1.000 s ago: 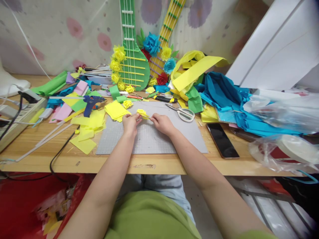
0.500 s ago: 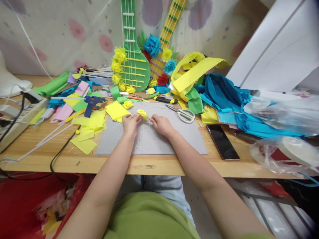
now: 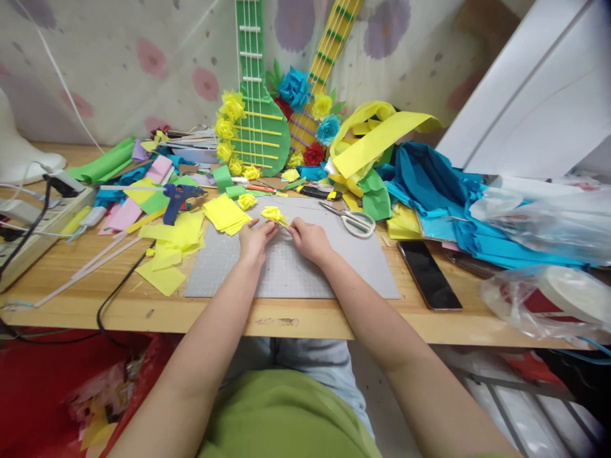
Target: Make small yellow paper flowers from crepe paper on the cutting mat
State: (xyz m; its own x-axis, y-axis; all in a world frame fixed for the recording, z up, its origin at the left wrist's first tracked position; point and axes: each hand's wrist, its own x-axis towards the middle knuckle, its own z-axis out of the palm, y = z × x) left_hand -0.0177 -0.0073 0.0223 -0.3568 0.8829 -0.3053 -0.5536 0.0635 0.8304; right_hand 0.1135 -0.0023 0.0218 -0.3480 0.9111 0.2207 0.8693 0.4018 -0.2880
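Observation:
A small yellow paper flower point(image 3: 273, 214) is held over the grey cutting mat point(image 3: 296, 280), between my two hands. My left hand point(image 3: 255, 240) is at the flower's left and underside, its fingers closed against it. On the other side my right hand point(image 3: 308, 236) pinches a thin stick point(image 3: 285, 223) that runs into the flower's base. Just behind my left hand lie a stack of yellow paper squares point(image 3: 226, 213) and another yellow paper flower point(image 3: 247, 201). White-handled scissors point(image 3: 356, 222) rest on the mat to the right of my right hand.
A blue glue gun point(image 3: 177, 200) and loose yellow paper point(image 3: 174, 240) lie at the left. Green point(image 3: 260, 137) and yellow paper guitars point(image 3: 329, 44) lean on the wall. A phone point(image 3: 428, 273), blue paper point(image 3: 429, 181) and a plastic-wrapped roll point(image 3: 548, 299) are at the right.
The left fingers have shifted down and lie lower against the flower, whose petals show more openly. The right hand keeps its pinch on the stick. The whole view has shifted slightly.

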